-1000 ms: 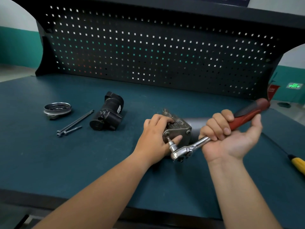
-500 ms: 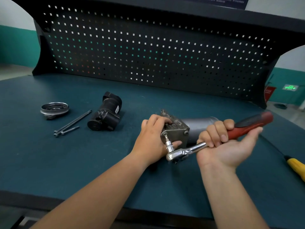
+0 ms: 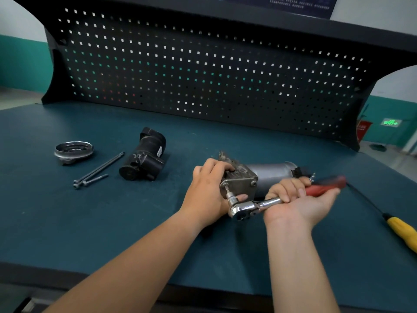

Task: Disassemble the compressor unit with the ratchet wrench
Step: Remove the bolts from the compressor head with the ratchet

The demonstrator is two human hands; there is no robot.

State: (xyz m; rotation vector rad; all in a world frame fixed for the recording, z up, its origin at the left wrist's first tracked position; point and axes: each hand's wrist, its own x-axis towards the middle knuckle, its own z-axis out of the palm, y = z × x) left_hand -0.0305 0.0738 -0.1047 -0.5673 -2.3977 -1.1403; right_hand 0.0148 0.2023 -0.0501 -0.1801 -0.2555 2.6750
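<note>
Right grip (image 3: 300, 205) is wrapped round the ratchet wrench (image 3: 268, 202), palm up, fingers curled over the shaft where the chrome meets the red handle, which is blurred. Left grip (image 3: 207, 190) clamps the square metal end of the compressor unit (image 3: 268, 176), fingers over its top and thumb just beside the socket. The unit lies on its side at centre right of the frame on the dark green counter (image 3: 112, 222), its grey cylinder pointing right. The wrench head sits on a short extension set against the lower left corner of the end face. Toward the left lie a black housing (image 3: 144, 159), a few loose bolts (image 3: 99, 170) and a round metal cover (image 3: 73, 151). A yellow-handled screwdriver (image 3: 404, 233) lies at the right edge. A black pegboard (image 3: 203, 75) stands behind.
</note>
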